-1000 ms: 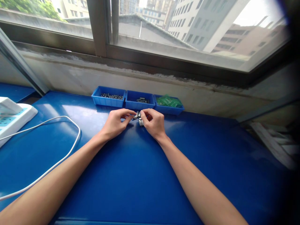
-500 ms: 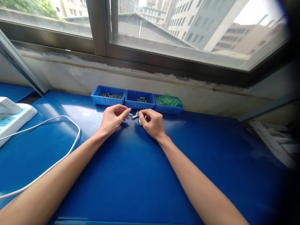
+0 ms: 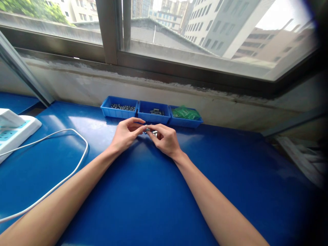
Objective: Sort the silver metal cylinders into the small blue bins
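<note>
My left hand and my right hand meet fingertip to fingertip over the blue table, just in front of the middle bin. Between them they pinch a small silver metal part; more of the same small parts show under my right fingers. Both hands have their fingers curled in a pinch. How many pieces my right hand holds is hidden by the fingers.
Three blue bins stand in a row by the wall: the left bin with small dark parts, the middle bin with a few metal parts, the right bin with green bags. A white device and its white cable lie at the left.
My hands were apart half a second ago, with a metal part lying between them. They have come together again and pinch that part at their fingertips.
</note>
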Tool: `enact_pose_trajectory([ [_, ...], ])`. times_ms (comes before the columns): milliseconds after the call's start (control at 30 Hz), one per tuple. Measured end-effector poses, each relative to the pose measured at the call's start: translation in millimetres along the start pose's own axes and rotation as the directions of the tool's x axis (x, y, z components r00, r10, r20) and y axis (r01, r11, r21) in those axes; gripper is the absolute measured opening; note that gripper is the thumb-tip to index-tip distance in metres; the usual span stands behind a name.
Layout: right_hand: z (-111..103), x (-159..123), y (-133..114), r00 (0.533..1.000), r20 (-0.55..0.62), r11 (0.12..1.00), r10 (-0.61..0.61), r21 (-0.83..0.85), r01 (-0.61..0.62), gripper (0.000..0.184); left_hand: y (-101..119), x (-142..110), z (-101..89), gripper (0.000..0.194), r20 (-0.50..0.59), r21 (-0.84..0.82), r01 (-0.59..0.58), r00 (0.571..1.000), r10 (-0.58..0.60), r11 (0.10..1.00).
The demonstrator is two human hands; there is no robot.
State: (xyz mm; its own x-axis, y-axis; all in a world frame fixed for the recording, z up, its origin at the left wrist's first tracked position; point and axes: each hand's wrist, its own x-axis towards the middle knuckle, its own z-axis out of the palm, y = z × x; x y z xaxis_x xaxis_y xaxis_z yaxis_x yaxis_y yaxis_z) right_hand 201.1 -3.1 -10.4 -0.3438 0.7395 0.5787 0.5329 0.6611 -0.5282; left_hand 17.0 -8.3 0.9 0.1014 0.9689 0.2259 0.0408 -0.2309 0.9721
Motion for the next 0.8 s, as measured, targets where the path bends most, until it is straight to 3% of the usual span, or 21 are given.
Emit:
enact_pose_trajectory([
  [100,0,1,2,0.998,-0.065,0.999,0.024,-0.025,-0.025,0.020,0,-1,0.0,0.032,-0.072,0.229,-0.085,0.992,0.104,0.970],
  [167,-1,4,4,0.987,-0.150,0.996,0.062,-0.057,-0.071,0.022,0,-1,-0.6,0.029,-0.054,0.404,-0.169,0.977,0.208,0.899],
  [267,-4,15,9,0.951,-0.281,0.980,0.130,-0.106,-0.166,0.025,-5,0,-2.4,0.030,0.155,0.559,-0.349,0.935,0.319,0.752],
  [367,-7,31,15,0.914,-0.361,0.946,0.187,-0.183,-0.266,0.031,-13,1,-4.3,0.035,0.385,0.596,-0.504,0.863,0.328,0.625],
  [500,-9,48,22,0.889,-0.365,0.869,0.276,-0.301,-0.393,0.032,-19,1,-6.7,0.032,0.509,0.601,-0.572,0.812,0.284,0.558],
  [667,-11,55,22,0.861,-0.351,0.800,0.369,-0.352,-0.486,0.028,-14,1,-9.1,0.025,0.463,0.632,-0.525,0.846,0.265,0.570],
  [800,-11,47,13,0.874,-0.338,0.834,0.348,-0.314,-0.453,0.029,-9,0,-9.7,0.019,0.393,0.669,-0.457,0.887,0.243,0.586],
])
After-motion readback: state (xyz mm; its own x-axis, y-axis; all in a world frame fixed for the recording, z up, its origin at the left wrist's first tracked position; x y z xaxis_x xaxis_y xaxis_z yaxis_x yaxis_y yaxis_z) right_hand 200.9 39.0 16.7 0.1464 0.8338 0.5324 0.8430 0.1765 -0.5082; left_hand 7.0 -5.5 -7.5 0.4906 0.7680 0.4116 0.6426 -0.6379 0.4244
